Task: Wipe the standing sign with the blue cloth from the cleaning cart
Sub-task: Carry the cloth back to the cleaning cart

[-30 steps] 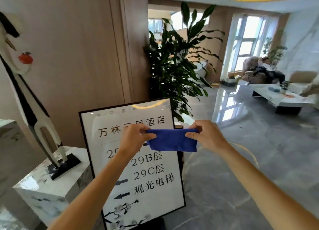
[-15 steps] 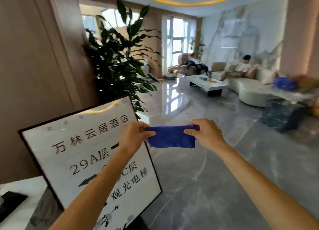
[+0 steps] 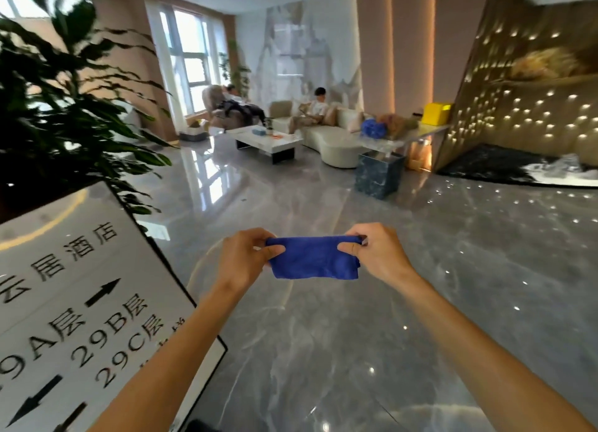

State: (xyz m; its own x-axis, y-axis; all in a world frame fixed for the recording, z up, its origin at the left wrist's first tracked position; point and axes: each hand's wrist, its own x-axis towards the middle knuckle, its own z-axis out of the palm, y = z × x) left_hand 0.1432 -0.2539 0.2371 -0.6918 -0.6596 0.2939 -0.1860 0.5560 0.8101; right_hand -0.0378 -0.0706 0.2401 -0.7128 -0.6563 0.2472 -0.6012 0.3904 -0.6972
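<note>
Since half a second ago the view has swung right, so the sign (image 3: 87, 305) now sits at the lower left edge, tilted, its black frame cut off. Grey floor (image 3: 356, 350) fills the middle, with a plant (image 3: 58, 114) behind the sign. Both arms reach out over the floor, clear of the sign. Left hand (image 3: 241, 260) and right hand (image 3: 377, 253) each pinch one end of the folded cloth (image 3: 312, 258) in their fingers, stretching it level between them.

Sign (image 3: 81, 302) cut off at left and bottom edges of frame, lower text hidden behind left forearm (image 3: 155, 376). Plant (image 3: 48, 107) cropped at upper left, leaves blurred.
</note>
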